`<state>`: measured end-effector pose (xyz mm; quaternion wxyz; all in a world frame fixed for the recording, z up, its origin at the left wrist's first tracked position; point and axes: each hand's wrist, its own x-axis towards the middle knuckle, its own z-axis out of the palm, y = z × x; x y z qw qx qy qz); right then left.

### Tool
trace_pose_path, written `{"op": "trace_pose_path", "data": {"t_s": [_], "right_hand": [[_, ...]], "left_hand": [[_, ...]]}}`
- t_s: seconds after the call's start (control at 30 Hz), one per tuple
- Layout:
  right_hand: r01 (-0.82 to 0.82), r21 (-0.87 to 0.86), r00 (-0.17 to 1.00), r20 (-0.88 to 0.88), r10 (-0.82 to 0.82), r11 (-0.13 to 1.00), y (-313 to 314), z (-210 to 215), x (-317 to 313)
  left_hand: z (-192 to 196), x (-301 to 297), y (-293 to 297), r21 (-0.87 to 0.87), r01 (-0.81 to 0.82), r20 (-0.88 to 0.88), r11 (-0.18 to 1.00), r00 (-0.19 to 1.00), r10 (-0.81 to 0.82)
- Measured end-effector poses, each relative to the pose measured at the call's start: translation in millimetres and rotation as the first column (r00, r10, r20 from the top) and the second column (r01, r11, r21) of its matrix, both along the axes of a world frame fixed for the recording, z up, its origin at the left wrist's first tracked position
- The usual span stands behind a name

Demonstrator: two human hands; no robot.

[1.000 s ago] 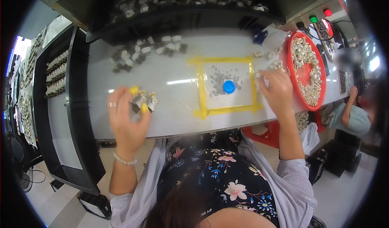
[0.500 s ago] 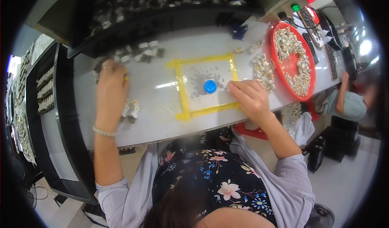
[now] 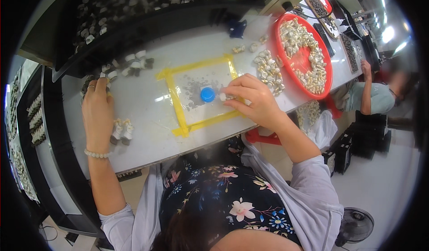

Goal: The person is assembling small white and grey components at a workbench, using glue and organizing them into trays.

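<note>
My right hand pinches a small white piece between thumb and fingertips, just right of a round blue cap. The cap stands on dark spots inside a rectangle of yellow tape on the white table. At the table's left side, my left hand reaches into small dark-and-white pieces, fingers bent and drawn together; its fingertips cover whatever they grip. Beside its wrist stand a few white figurines with dark bases. A loose pile of cream-white pieces lies to the right of the tape.
A red oval tray of cream-white pieces leans at the right. More dark-and-white pieces lie toward the back, below a black-edged shelf. A black rack flanks my left. Another person works at far right.
My right hand has risen from the tape's right side and now shows a white piece beside the cap. The whole view has shifted; my left hand stays among the dark-and-white pieces.
</note>
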<state>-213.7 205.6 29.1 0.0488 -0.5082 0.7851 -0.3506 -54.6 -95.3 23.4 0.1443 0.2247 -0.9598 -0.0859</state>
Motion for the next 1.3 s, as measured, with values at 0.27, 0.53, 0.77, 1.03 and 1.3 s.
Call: {"op": "trace_pose_path", "data": {"t_s": [0.27,0.53,0.77,1.03,1.3], "right_hand": [[-0.142,0.082,0.972,-0.178,0.155,0.986,-26.9,8.2,-7.4],[-0.167,0.198,0.950,-0.229,0.212,0.966,-37.2,12.1,-5.3],[-0.174,0.184,0.952,-0.219,0.212,0.968,-39.6,10.8,-3.4],[-0.056,0.009,0.984,0.172,0.054,0.998,-27.0,14.3,4.7],[-0.064,-0.051,0.876,0.476,0.080,0.997,-26.1,22.9,17.7]], "left_hand": [[6.9,16.0,34.9,0.575,0.138,-0.293,0.806,0.955,0.045],[-1.5,25.4,104.2,0.922,0.341,-0.278,-0.184,0.913,0.299],[-15.8,20.2,128.0,0.847,0.378,-0.258,-0.373,0.907,0.333],[-24.0,11.5,136.0,0.818,0.399,-0.243,-0.414,0.892,0.380],[-28.7,9.4,138.2,0.810,0.411,-0.256,-0.419,0.890,0.377]]}}
